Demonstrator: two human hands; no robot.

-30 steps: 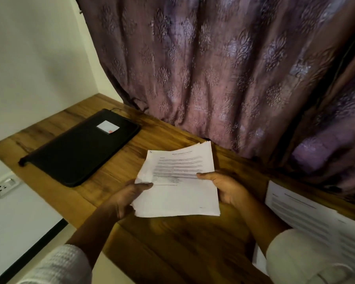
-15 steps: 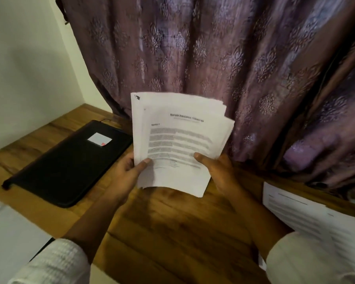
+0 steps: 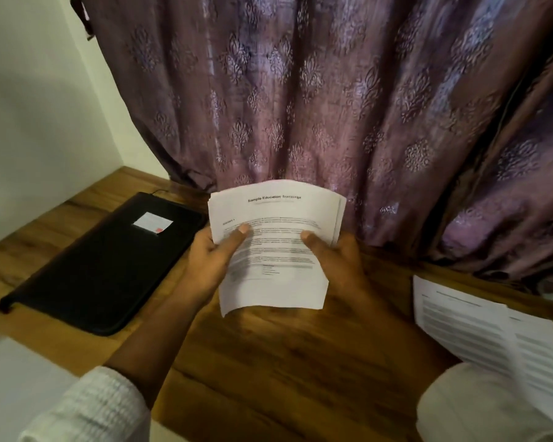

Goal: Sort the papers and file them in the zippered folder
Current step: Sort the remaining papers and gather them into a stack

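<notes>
Both hands, left hand (image 3: 209, 261) and right hand (image 3: 339, 261), grip a paper stack (image 3: 275, 244), sorting; next, unzipping the closed folder (image 3: 103, 266).

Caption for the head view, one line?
Left hand and right hand hold a paper stack over the wooden desk; black zippered folder lies closed at left.

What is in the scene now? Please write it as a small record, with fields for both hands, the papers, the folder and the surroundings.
left hand: grips the left side of the held stack, thumb on the front page
right hand: grips the right side, thumb on the front page
held stack: several sheets, above the table; top page headed "Sample Education Transcript"
zippered folder: black, flat on the table at left, looks closed; white label on top
loose papers: printed sheets on the table at right
table: wooden
curtain: purple, patterned, behind the table
</notes>
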